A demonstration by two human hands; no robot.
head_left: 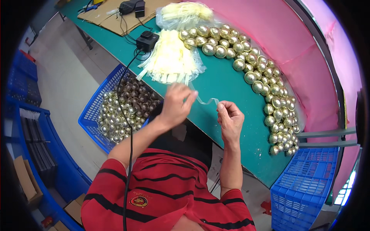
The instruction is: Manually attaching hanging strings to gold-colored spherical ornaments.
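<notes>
Right hand (pixel 231 120): the thumb and index fingers (pixel 222 108) are pressing together, clamping one end of a translucent strip (pixel 209 102). The strip is bridging the gap between the two hands, forming a loose wave just to the left of the right fingers and running up close to the left thumb. Left hand (pixel 175 106): the fingers are curling inward, and the thumb is pointing toward the right hand (motion blur is covering this area, so whether these fingers are closing on the strip cannot be told).

Both hands are working near the front edge of a green desk (pixel 223 79). Just beyond the left fingers, a bundle of pale yellow strips (pixel 169 54) is lying fanned out on clear plastic; a second bundle (pixel 187 13) is lying farther out in the same direction. A small black device (pixel 146 41) is sitting beside the nearer bundle, to its left, and a sheet of cardboard (pixel 102 17) is lying farther beyond it.

Beyond and to the right of the right fingers, a mass of gold balls (pixel 250 77) is curving along the far side of the desk. Below desk level, to the left of the left fingers, a blue basket (pixel 88 124) is holding gold pieces (pixel 115 117) and dark brown pieces (pixel 138 92). Well to the right of the right fingers, a blue crate (pixel 304 181) is standing by the desk end
</notes>
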